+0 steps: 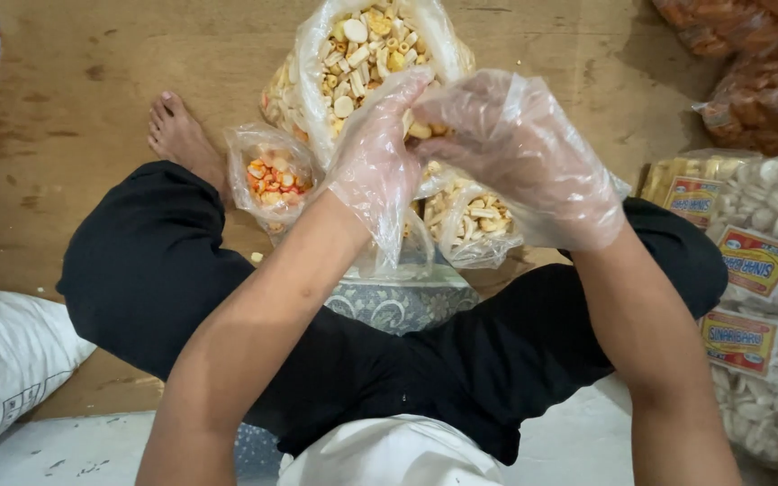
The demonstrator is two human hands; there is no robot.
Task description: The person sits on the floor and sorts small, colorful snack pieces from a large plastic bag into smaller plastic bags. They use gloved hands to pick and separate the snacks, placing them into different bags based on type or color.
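Both my hands wear loose clear plastic gloves. My left hand and my right hand meet above a large clear bag of pale and yellow crackers, which stands open on the floor. Between the fingers of my right hand are a few pale cracker pieces; the left hand's fingers curl beside them, and whether it grips anything is unclear. Below the hands lies a smaller clear bag of pale crackers. A small bag of orange and white crackers sits to the left.
I sit cross-legged in black trousers on a wooden floor, bare foot out front. Packed bags of white crackers with red labels stack at the right, reddish snack bags at top right, a white sack at lower left.
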